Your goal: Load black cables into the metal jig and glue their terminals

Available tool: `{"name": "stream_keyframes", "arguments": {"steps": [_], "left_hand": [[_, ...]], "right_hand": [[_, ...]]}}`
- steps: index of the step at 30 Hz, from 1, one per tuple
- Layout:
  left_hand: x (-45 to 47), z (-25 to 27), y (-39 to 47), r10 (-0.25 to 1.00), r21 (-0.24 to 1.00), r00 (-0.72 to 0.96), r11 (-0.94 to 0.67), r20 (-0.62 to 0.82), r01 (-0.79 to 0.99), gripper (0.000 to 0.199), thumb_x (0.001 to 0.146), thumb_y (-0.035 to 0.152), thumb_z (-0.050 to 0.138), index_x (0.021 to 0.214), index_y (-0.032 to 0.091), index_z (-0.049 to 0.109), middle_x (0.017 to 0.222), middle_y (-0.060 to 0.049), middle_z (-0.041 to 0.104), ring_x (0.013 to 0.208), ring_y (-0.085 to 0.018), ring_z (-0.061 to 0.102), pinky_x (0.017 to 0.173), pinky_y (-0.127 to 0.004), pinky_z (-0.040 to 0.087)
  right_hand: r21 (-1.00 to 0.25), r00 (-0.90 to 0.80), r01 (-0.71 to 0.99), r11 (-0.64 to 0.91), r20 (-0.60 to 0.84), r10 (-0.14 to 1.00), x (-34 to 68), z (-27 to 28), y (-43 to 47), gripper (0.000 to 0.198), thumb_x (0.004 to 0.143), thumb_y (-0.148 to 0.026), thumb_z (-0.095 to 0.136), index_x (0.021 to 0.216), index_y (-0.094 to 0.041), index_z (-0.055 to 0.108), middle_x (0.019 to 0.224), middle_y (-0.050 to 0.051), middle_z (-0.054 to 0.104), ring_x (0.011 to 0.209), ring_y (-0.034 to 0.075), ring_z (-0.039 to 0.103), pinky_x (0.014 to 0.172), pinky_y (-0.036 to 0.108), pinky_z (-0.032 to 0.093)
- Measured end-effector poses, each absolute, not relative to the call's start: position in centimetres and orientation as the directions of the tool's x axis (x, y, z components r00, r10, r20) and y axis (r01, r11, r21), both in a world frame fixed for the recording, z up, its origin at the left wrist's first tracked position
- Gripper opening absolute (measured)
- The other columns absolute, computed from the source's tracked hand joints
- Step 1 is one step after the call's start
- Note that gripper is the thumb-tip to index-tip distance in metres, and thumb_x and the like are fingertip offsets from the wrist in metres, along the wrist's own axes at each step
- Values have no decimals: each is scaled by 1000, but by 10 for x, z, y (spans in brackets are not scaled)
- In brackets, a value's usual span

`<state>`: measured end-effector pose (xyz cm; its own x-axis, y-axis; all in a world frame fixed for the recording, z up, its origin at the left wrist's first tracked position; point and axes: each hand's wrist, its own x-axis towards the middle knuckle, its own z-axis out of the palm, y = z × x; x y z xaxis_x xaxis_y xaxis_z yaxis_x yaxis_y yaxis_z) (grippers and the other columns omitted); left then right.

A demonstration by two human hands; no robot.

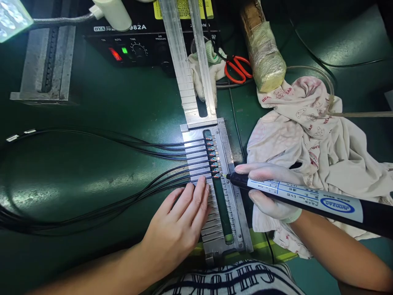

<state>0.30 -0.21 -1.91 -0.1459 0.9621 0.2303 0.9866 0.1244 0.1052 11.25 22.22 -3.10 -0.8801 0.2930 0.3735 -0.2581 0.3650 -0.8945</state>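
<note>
A slotted metal jig [213, 213] lies before me, with several black cables [172, 157] set side by side in its grooves. Their small stripped ends with connectors [214, 154] lie over the long slot. My bare left hand [184, 217] rests on the jig, fingers stretched out, fingertips at the nearest cable. In my right hand [273, 192], which wears a white glove, is a black UV glue syringe [307, 196] with a white and blue label. Its tip [227, 176] points left, close to the nearest connector; whether they touch is unclear.
A black dispenser box [153, 51] stands behind, with another metal jig [196, 82] leaning from it toward mine. A third jig [46, 73] is at the left. Orange-handled scissors [238, 69], a wrapped block [265, 57] and a crumpled cloth [294, 127] lie to the right. The cables loop left.
</note>
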Motion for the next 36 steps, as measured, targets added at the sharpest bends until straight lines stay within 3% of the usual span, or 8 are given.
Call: {"name": "stream_keyframes", "arguments": {"steps": [25, 36], "left_hand": [[2, -20, -2, 963, 105, -144, 122, 229, 987, 32, 98, 15, 52, 125, -1, 63, 135, -19, 60, 111, -30, 64, 90, -43, 47], [3, -20, -3, 962, 101, -142, 121, 234, 988, 32, 98, 14, 52, 125, -1, 62, 135, -19, 59, 111, -30, 64, 89, -42, 47]], "right_hand": [[-860, -865, -285, 424, 421, 272, 105, -23, 221, 25, 78, -12, 70, 103, -18, 65, 102, 10, 73, 92, 21, 73, 79, 29, 63], [-876, -861, -300, 377, 419, 288, 108, -26, 221, 29, 75, -8, 72, 103, -14, 66, 104, 14, 72, 93, 24, 73, 80, 34, 64]]}}
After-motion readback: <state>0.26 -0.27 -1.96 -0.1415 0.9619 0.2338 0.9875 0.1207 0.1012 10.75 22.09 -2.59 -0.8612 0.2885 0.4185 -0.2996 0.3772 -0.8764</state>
